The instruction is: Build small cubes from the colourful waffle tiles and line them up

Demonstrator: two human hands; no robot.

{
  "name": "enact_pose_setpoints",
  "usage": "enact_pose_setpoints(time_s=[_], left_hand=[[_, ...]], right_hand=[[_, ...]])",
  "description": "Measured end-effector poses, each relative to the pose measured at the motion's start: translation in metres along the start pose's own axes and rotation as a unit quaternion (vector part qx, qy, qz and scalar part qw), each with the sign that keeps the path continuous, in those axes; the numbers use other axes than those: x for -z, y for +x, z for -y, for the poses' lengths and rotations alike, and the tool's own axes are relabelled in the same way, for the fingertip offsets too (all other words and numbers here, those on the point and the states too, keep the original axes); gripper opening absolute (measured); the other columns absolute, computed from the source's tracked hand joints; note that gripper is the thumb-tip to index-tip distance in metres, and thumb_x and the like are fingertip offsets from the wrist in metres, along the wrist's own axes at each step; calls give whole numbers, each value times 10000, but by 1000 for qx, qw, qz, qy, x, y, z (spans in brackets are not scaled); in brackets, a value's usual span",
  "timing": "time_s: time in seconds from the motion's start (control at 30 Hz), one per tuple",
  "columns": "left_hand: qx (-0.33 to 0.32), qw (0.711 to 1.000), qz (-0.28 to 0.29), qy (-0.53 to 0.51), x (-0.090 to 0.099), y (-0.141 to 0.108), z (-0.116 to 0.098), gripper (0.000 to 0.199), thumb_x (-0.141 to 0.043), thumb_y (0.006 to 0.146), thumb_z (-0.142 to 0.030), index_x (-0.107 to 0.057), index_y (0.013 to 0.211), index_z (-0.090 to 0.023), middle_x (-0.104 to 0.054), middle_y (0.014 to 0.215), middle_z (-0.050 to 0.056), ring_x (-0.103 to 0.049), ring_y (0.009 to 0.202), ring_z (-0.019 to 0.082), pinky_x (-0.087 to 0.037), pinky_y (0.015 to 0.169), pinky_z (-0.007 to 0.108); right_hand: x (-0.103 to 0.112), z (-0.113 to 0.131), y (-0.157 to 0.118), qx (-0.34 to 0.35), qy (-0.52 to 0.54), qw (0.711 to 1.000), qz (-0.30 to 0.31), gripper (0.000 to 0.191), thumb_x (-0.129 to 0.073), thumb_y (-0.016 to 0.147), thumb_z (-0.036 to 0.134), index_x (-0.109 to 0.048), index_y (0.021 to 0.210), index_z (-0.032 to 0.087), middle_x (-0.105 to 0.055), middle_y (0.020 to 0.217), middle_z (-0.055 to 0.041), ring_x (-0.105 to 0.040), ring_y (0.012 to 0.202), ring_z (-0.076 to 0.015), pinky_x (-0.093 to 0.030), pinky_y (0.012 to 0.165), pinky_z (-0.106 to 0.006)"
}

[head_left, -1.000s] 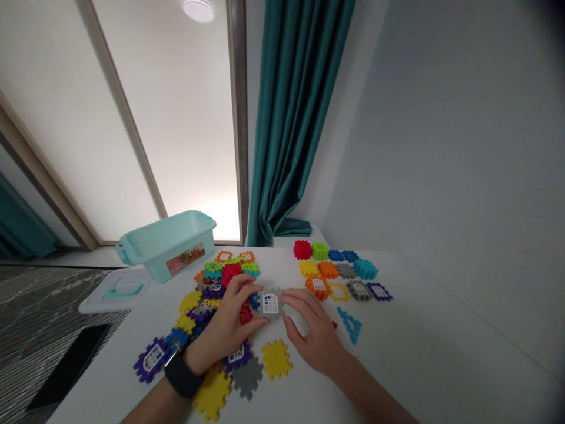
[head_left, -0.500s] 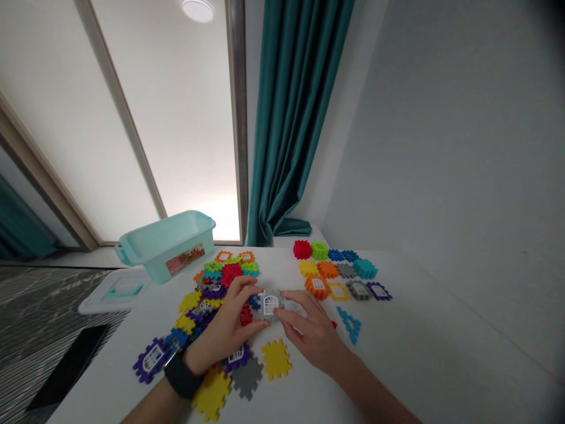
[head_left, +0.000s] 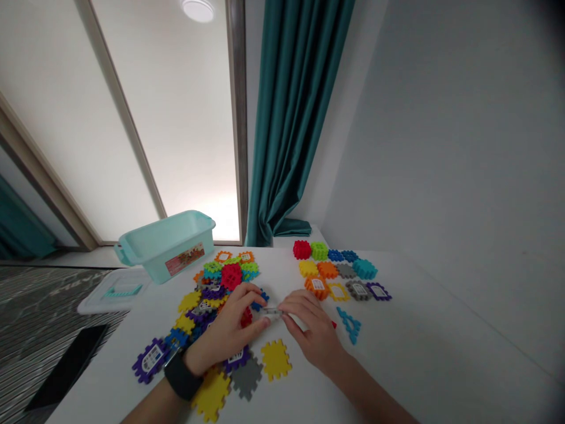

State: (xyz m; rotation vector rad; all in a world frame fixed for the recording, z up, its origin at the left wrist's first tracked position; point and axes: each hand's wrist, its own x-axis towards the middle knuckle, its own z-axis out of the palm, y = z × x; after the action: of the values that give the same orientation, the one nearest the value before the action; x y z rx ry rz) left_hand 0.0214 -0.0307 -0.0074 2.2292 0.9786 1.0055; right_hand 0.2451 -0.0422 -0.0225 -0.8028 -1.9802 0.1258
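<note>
Grey plastic window piece [head_left: 270, 312] lies nearly edge-on between your hands, its face hard to see. Your left hand [head_left: 227, 330] and right hand [head_left: 312, 335] are both narrow around it, their fingertips at its two ends, and it looks held between them, though you cannot tell from this view whether it also touches the table [head_left: 419, 330]. Ahead of your right hand, twelve separate pieces [head_left: 345, 271] are spread out: one red, one green, two blue, one yellow, one orange, one grey, one teal, an orange window piece, a yellow frame, a grey window piece and a purple frame. Ahead of your left hand, a heap of mixed pieces [head_left: 216, 288] overlaps too much to count. Nearer you, below both hands, five more lie loose: two yellow, one grey and two purple window pieces. Just right of your right hand are one small blue piece [head_left: 348, 325] and a red scrap [head_left: 334, 324]. Beyond the heap stands one teal plastic tub [head_left: 168, 253], its inside out of view, with one lid [head_left: 119, 290] beside it. So far, the group on the right lies spread out while the heap on the left remains jumbled.
</note>
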Motion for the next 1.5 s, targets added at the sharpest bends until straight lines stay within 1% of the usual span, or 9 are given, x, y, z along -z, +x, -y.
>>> enact_pose_setpoints(time_s=[0.1,0.2,0.3,0.5,0.7,0.8,1.13,1.37,1.5], left_hand=[[-17,998,-29,47,0,0,0,172,-611,938,-245,-630,1109,-238,-609,1204,93,-604,1145,258,-507,1025,442],[-49,992,-44,104,-1,-2,4,440,-699,881,-256,-561,1299,-247,-588,1278,112,-580,1188,284,-499,1039,464],[-80,985,-35,149,-4,-4,9,635,-796,814,-278,-508,1380,-257,-566,1312,119,-566,1202,302,-502,1030,479],[-91,982,-38,162,-5,-5,11,563,-799,820,-269,-545,1323,-265,-585,1276,107,-586,1167,292,-521,998,477],[-84,985,-41,143,-4,-4,10,589,-796,758,-217,-547,1290,-255,-576,1282,111,-579,1177,305,-516,1005,485],[-88,986,-43,136,-3,-4,9,598,-775,748,-191,-536,1293,-248,-573,1279,113,-576,1177,301,-513,1008,478],[-75,989,-53,119,-6,-4,10,609,-728,724,-159,-533,1295,-241,-550,1308,133,-559,1225,317,-491,1049,484],[-50,993,-50,98,-8,-5,6,576,-719,727,-170,-531,1267,-239,-523,1334,143,-544,1268,327,-482,1075,493],[-53,990,-60,114,-10,-6,9,582,-723,732,-163,-518,1272,-239,-505,1352,149,-542,1269,331,-488,1069,504]], right_hand=[[-5,0,-1,-105,43,993,-20,143,-570,960,216,-710,987,237,-731,886,-53,-678,871,-219,-557,802,-368],[-8,-1,-2,-204,83,975,-16,165,-595,936,272,-739,1006,234,-750,928,-59,-698,884,-223,-568,808,-358],[-9,-4,-3,-268,113,957,-19,218,-617,907,320,-763,1042,230,-765,978,-69,-709,917,-238,-573,842,-375],[-12,-8,-2,-337,186,923,-15,293,-660,879,423,-784,1044,215,-777,1012,-91,-713,939,-264,-571,865,-420],[-13,-5,2,-369,311,876,-18,393,-707,838,550,-790,1017,210,-788,1021,-87,-731,933,-259,-589,864,-415],[-12,-2,5,-371,339,864,-19,403,-725,814,567,-788,1009,220,-790,1002,-78,-732,916,-250,-597,835,-396],[-8,1,8,-352,318,880,-28,393,-720,829,549,-765,1020,209,-778,899,-74,-716,790,-218,-594,708,-340],[-7,-2,7,-340,313,886,-28,362,-730,830,526,-755,1003,209,-772,874,-72,-714,771,-215,-588,676,-327],[-10,-5,4,-347,324,880,-13,360,-743,826,487,-746,1047,203,-775,875,-72,-725,796,-221,-593,706,-337]])
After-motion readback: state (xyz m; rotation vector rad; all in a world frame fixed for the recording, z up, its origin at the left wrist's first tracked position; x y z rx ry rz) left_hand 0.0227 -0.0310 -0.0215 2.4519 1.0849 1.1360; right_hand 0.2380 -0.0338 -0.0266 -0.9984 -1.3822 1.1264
